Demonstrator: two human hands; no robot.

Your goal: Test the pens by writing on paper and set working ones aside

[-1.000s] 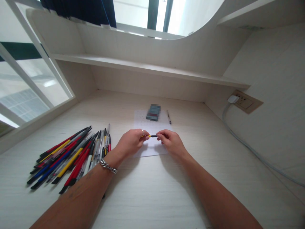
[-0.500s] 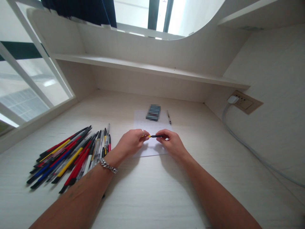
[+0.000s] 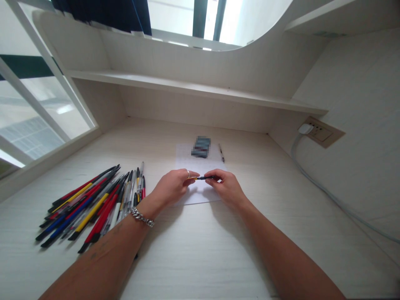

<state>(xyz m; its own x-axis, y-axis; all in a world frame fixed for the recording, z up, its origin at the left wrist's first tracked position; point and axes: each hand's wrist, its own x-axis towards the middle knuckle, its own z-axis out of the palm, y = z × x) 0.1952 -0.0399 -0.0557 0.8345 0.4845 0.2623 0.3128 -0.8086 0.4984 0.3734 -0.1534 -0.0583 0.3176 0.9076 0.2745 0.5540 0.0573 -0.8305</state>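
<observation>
Between my two hands a thin yellow and black pen (image 3: 201, 178) lies level above a white sheet of paper (image 3: 200, 196). The fingers of my left hand (image 3: 175, 183), which wears a ring, pinch its yellow part. My right hand (image 3: 225, 186) is closed on the black end. Most of the pen is hidden by the fingers, so I cannot tell whether the black end is a separate cap. Past the hands, a blurred-out dark object (image 3: 201, 147) rests on the paper's far part. A slim pen (image 3: 221, 153) lies by the paper's right edge.
A heap of red, yellow, blue, black and clear pens (image 3: 93, 204) spreads over the desk (image 3: 200, 258) beside my left forearm. A shelf (image 3: 187, 87) runs across the back. On the right wall a grey cable (image 3: 325, 191) hangs from a socket (image 3: 325, 132).
My left fingers have slid slightly right along the pen, covering more of its yellow part. My right hand stays almost still, and the view has shifted a little.
</observation>
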